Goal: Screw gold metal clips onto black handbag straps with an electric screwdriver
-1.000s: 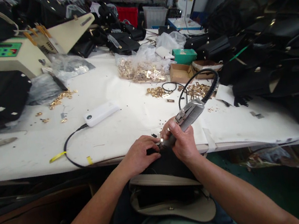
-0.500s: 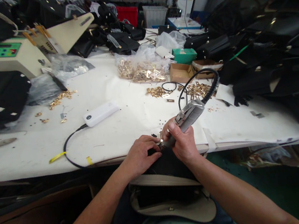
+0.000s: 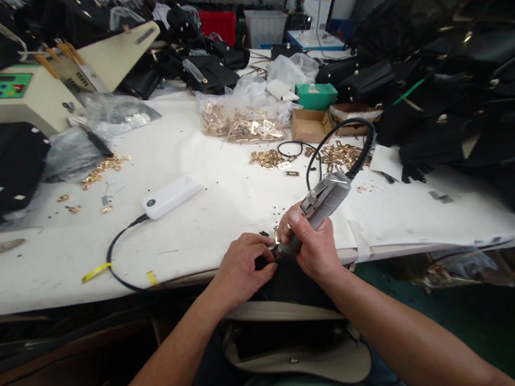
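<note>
A grey powered screwdriver [image 3: 323, 200] with a black cable is wrapped in my right hand [image 3: 314, 243], its tip angled down and left. That tip meets a small shiny metal fitting [image 3: 275, 237] at the top of a black bag [image 3: 292, 284]. My left hand [image 3: 246, 267] is closed at the same spot, thumb and fingers pinching the bag's dark edge near the fitting. Across my lap the bag hangs with its beige-lined flap [image 3: 316, 367] open towards me. What lies between the left fingertips is partly hidden.
A white power bank [image 3: 172, 197] with a black cable lies left on the white table [image 3: 204, 228]. Gold fittings [image 3: 340, 156] are heaped behind the screwdriver, near bagged fittings [image 3: 253, 124] and a cardboard box [image 3: 310, 125]. Black bags [image 3: 458, 93] pile up right; a beige machine [image 3: 39, 98] stands left.
Both hands and the screwdriver keep nearly the same place on the bag. The whole view has shifted very slightly.
</note>
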`<state>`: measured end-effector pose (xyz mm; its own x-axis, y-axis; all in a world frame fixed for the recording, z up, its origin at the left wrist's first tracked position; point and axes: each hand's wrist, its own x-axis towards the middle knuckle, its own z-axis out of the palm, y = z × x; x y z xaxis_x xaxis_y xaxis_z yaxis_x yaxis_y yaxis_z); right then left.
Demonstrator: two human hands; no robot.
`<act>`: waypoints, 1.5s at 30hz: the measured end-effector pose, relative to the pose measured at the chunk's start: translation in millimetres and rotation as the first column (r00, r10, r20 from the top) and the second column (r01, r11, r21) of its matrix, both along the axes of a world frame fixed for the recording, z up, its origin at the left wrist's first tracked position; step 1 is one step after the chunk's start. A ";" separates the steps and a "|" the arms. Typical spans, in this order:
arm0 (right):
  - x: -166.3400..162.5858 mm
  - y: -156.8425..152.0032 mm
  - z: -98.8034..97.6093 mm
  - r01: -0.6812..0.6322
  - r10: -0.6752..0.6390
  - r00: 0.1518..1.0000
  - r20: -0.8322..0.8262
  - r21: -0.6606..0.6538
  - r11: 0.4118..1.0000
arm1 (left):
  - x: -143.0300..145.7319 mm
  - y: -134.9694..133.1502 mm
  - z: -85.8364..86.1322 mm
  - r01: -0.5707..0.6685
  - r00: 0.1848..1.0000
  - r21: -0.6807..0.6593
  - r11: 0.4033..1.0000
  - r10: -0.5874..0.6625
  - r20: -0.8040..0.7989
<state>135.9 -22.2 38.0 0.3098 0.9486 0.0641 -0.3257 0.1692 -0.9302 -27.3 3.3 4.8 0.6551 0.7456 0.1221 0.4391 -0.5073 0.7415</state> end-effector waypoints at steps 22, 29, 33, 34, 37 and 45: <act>23.8 27.0 3.8 0.204 -0.208 0.971 0.122 0.043 0.978 | 4.7 -1.2 1.0 -0.027 0.997 0.032 0.999 0.029 -0.072; 18.2 31.7 -10.4 0.158 -0.149 0.970 0.193 -0.036 0.987 | 5.1 -1.9 -1.2 0.012 0.992 0.113 0.994 0.002 -0.127; 19.6 31.6 -13.8 0.135 -0.116 0.966 0.230 -0.071 0.988 | 7.1 -3.2 1.9 0.042 0.980 0.138 0.990 -0.014 -0.197; 20.0 31.5 -13.7 0.125 -0.103 0.964 0.244 -0.078 0.989 | 7.8 -3.8 3.4 0.048 0.976 0.144 0.988 -0.016 -0.217; 20.4 31.7 -11.4 0.087 -0.060 0.959 0.279 -0.087 0.992 | 10.5 -6.0 8.2 0.061 0.960 0.163 0.985 -0.013 -0.281; 19.4 33.4 -11.0 0.014 0.005 0.963 0.269 -0.069 0.998 | 13.3 -9.7 11.9 0.060 0.942 0.175 0.983 0.002 -0.336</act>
